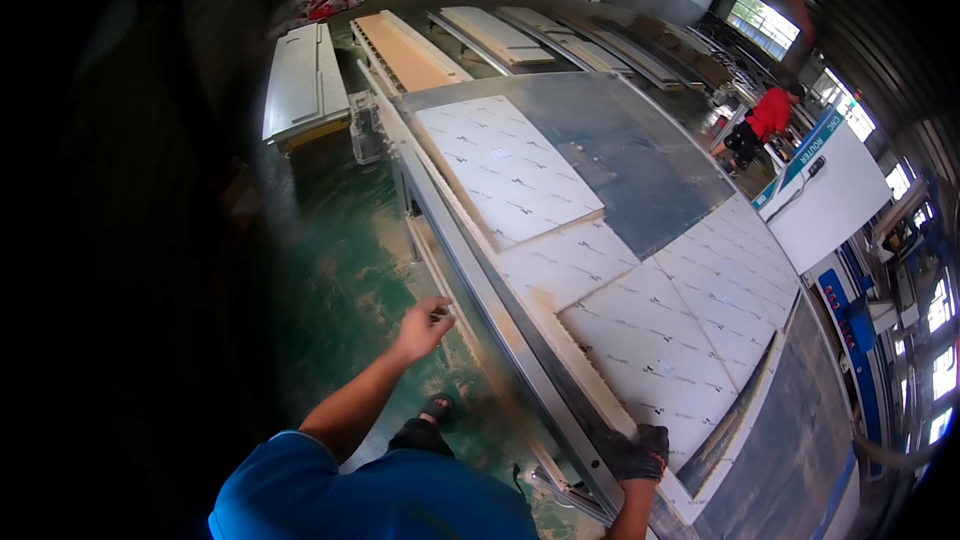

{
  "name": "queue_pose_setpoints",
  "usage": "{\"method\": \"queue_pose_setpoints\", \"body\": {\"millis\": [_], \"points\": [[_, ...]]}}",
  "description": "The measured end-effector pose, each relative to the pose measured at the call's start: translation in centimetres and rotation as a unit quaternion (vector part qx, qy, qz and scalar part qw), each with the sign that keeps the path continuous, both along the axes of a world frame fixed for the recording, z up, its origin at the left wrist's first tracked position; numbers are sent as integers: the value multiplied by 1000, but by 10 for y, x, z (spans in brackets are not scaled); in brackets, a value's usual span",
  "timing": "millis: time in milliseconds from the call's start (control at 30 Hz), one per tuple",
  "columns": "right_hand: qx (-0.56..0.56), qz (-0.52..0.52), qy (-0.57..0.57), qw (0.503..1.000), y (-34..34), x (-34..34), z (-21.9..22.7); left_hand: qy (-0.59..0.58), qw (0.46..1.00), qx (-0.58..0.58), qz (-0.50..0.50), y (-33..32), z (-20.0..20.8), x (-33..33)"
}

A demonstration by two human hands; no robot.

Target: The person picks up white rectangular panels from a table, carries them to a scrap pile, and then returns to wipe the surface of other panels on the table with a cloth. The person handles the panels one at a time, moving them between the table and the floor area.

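My right hand [640, 454], in a dark glove, is closed around the near end of a long, narrow board strip [570, 355] with a rough, dusty edge. That strip runs along the left side of a large flat work table [655, 180]. Beside it lie cut white panels [645, 355] covered in printed film; one white panel [510, 170] sits partly on top of another farther up. My bare left hand [425, 328] hangs in the air left of the table's metal rail [480, 305], fingers curled; whatever they hold, if anything, is hidden.
A curved, thin offcut [735, 430] lies at the near right of the panels. Stacked boards [308, 80] stand at the far left, with more boards [495, 32] beyond the table. A person in red [768, 115] bends near a white machine cover [830, 190]. Sawdust marks the green floor [350, 270].
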State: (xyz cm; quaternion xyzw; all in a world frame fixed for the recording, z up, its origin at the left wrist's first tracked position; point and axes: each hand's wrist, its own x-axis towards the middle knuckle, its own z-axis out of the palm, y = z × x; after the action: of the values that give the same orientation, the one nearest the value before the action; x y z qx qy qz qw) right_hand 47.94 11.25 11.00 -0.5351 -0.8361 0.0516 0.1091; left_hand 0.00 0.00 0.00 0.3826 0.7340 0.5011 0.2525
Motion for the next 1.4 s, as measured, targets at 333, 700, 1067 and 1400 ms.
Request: {"method": "queue_pose_setpoints", "body": {"millis": [333, 700, 1067, 1400], "points": [[-92, -43, -33, 994, -121, 11, -59, -474, 834, 133, 250, 102, -11, 47], [9, -145, 75, 987, -135, 207, -88, -421, 853, 70, 300, 53, -51, 109], [-102, -494, -92, 858, -111, 253, -50, -456, 874, 45, 161, 13, -35, 129], [-96, -217, -334, 912, -174, 348, -127, -565, 798, 154, 146, 29, -80, 30]]}}
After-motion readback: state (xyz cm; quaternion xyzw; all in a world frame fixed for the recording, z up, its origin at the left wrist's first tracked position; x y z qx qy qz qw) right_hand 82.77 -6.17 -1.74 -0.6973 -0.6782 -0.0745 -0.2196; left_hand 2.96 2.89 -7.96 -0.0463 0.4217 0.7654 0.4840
